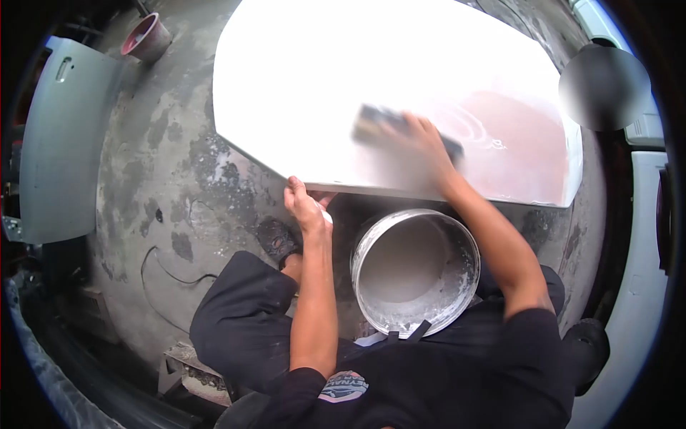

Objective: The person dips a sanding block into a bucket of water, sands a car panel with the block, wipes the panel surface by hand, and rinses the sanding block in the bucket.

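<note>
A large white car panel (307, 93) lies in front of me, with a pinkish-brown patch on its right part and wet swirls over it. My right hand (421, 146) grips a long dark sanding block (386, 120), flat against the panel's surface; both are smeared by motion. At the panel's near edge, my left hand (309, 206) holds the rim, fingers partly hidden beneath it. Something small and white (327, 216) shows by the palm; its kind is unclear. Below the panel, between my legs, stands a round bucket (364, 300) with cloudy greyish liquid.
Another grey-green car panel (61, 143) stands at the left. A reddish pot (148, 39) sits on the stained concrete floor (164, 171) at the back left. A thin cable (153, 286) curls near my left knee. Pale car parts (643, 236) line the right side.
</note>
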A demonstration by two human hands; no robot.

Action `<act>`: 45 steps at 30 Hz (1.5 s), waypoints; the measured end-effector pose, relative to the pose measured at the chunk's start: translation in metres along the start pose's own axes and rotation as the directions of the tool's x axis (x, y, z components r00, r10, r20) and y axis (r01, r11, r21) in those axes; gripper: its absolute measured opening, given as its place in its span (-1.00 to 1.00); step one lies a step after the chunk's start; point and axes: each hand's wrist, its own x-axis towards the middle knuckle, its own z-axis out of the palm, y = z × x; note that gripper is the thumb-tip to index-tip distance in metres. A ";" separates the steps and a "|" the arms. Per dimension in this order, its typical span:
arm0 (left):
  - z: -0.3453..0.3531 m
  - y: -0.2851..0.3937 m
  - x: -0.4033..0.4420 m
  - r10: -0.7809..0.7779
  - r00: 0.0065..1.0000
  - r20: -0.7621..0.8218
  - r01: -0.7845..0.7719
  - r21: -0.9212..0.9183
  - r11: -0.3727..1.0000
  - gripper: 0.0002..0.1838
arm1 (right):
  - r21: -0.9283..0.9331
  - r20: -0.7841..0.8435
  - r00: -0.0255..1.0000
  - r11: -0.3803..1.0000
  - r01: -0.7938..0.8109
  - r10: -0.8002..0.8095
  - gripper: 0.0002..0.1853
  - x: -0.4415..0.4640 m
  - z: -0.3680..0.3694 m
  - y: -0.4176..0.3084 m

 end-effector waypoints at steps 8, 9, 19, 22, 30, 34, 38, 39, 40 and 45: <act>0.002 -0.001 -0.001 0.056 0.998 -0.010 -0.056 0.047 0.997 -0.56 | -0.038 0.073 0.980 0.983 -0.181 0.183 -0.38 0.132 0.050 0.060; 0.004 0.001 -0.003 0.054 0.998 -0.018 -0.053 0.045 0.998 -0.56 | -0.010 0.151 0.929 0.940 -0.341 0.339 -0.39 0.158 0.051 0.058; 0.007 -0.004 -0.004 0.097 0.993 -0.066 -0.087 0.139 0.986 -0.61 | -0.021 -0.011 0.990 0.990 0.141 -0.141 -0.36 -0.028 -0.004 0.035; 0.001 -0.009 0.003 0.096 0.994 -0.041 -0.091 0.119 0.989 -0.61 | -0.070 0.032 0.997 0.996 -0.062 0.064 -0.38 0.120 0.048 0.064; 0.006 -0.003 -0.007 0.053 0.998 -0.035 -0.050 0.082 0.995 -0.64 | 0.002 0.009 0.999 0.999 0.039 -0.039 -0.39 -0.037 -0.016 0.010; 0.004 -0.005 0.000 0.091 0.995 -0.041 -0.086 0.113 0.990 -0.65 | -0.017 -0.010 0.977 0.977 0.213 -0.214 -0.34 0.007 0.014 0.039; 0.006 -0.002 -0.003 0.104 0.994 -0.032 -0.101 0.084 0.991 -0.65 | -0.095 0.098 0.981 0.982 -0.161 0.170 -0.50 0.169 0.065 0.048; 0.006 0.002 -0.002 0.088 0.996 -0.033 -0.085 0.082 0.993 -0.64 | -0.094 0.096 0.980 0.982 -0.164 0.173 -0.50 0.163 0.065 0.046; 0.005 0.001 -0.006 0.059 0.997 -0.042 -0.056 0.076 0.996 -0.64 | -0.110 0.097 0.983 0.983 -0.145 0.156 -0.48 0.146 0.064 0.041; 0.009 -0.001 -0.008 0.077 0.996 -0.033 -0.075 0.063 0.995 -0.64 | 0.079 0.087 0.981 0.983 0.164 -0.171 -0.35 -0.048 -0.028 -0.014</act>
